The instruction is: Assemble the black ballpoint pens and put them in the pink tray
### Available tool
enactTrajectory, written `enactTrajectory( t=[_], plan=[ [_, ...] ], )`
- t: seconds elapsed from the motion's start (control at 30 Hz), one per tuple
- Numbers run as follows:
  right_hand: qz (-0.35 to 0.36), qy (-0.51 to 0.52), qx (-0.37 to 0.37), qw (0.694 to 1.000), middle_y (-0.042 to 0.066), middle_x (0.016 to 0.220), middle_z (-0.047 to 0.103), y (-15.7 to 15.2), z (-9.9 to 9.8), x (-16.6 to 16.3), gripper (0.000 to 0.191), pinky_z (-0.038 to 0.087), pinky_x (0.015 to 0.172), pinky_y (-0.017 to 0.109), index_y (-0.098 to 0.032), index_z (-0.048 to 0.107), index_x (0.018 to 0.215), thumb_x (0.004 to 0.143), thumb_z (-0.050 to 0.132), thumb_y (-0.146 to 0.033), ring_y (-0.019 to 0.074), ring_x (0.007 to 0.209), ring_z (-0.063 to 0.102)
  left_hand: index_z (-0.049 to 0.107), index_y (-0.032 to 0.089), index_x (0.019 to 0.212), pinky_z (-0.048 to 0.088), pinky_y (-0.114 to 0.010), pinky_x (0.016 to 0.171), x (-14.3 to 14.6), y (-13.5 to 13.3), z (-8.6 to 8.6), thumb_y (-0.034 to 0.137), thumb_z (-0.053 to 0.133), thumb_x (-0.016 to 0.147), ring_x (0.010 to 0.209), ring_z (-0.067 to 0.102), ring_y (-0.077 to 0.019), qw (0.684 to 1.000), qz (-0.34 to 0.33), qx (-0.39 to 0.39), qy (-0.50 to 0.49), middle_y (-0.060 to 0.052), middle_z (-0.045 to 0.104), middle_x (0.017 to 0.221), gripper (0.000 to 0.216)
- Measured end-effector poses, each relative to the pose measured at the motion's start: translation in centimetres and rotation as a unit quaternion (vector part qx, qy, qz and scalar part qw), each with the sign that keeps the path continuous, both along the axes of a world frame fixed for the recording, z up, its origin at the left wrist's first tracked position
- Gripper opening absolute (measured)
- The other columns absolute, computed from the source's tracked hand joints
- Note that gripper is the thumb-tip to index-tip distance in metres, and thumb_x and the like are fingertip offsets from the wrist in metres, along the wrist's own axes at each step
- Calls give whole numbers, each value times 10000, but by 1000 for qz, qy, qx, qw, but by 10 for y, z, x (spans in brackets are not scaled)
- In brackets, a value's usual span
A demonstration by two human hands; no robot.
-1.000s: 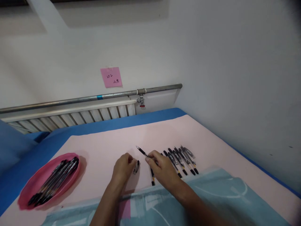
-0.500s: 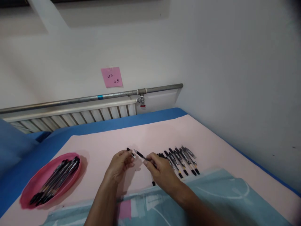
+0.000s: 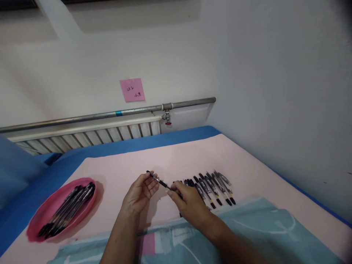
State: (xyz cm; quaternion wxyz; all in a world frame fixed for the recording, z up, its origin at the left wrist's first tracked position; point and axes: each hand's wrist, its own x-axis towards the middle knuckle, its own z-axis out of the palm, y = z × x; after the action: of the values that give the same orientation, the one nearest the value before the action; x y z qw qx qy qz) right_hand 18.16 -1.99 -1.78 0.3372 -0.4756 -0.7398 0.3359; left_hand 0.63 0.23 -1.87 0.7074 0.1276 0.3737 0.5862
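Between my hands is a black gel pen, slanting up to the left over the pink table surface. My right hand is closed around its rear part. My left hand pinches the dark pen cap between thumb and index finger, the other fingers loosely spread. Cap and pen tip meet in one line; how far the cap is pushed on I cannot tell. Right of my right hand lie several black pens and caps in a rough row, partly hidden by that hand.
A pink oval basket at the left holds a bundle of pens. Light blue cloth covers the near edge. Behind the table run a radiator and a metal pipe; a wall closes the right side.
The pen's tip and the cap, slightly apart before, have come together in line. My left fingers have opened out somewhat below the cap.
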Motion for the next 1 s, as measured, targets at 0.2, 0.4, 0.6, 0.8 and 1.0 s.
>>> enactTrajectory(
  t=[0.2,0.4,0.6,0.8,1.0],
  plan=[
    [-4,-2,-1,1000,-17,655,578,1,-3,0,164,292,500,204,-192,531,737,837,442,-287,99,561,482,613,133,784,530,-253,621,5,-3,3,145,624,703,629,647,-133,998,-1,12,64,-40,684,694,83],
    [-26,-12,-5,1000,-24,625,564,3,-7,-1,166,284,500,209,-195,528,735,836,447,-299,101,550,477,621,125,798,523,-232,585,12,-4,2,213,718,619,614,640,-123,989,23,57,131,-36,693,721,222],
    [-18,3,-24,1000,-23,626,566,4,-4,-1,156,307,509,203,-194,533,732,828,458,-292,104,561,490,620,123,804,523,-224,581,12,-5,2,209,728,605,609,641,-122,990,30,42,132,-40,695,712,242],
    [-22,-90,50,994,12,713,610,3,-7,1,167,310,557,219,-195,541,767,851,431,-288,118,611,518,611,124,751,516,-222,549,16,-5,1,194,726,599,597,642,-130,988,14,19,154,-43,685,677,204],
    [-23,-86,42,995,13,709,603,5,-8,1,186,301,537,212,-197,517,756,866,402,-293,117,596,509,605,125,741,502,-208,526,29,-9,2,193,716,599,569,633,-122,990,-5,23,140,-36,676,665,193]
  ],
)
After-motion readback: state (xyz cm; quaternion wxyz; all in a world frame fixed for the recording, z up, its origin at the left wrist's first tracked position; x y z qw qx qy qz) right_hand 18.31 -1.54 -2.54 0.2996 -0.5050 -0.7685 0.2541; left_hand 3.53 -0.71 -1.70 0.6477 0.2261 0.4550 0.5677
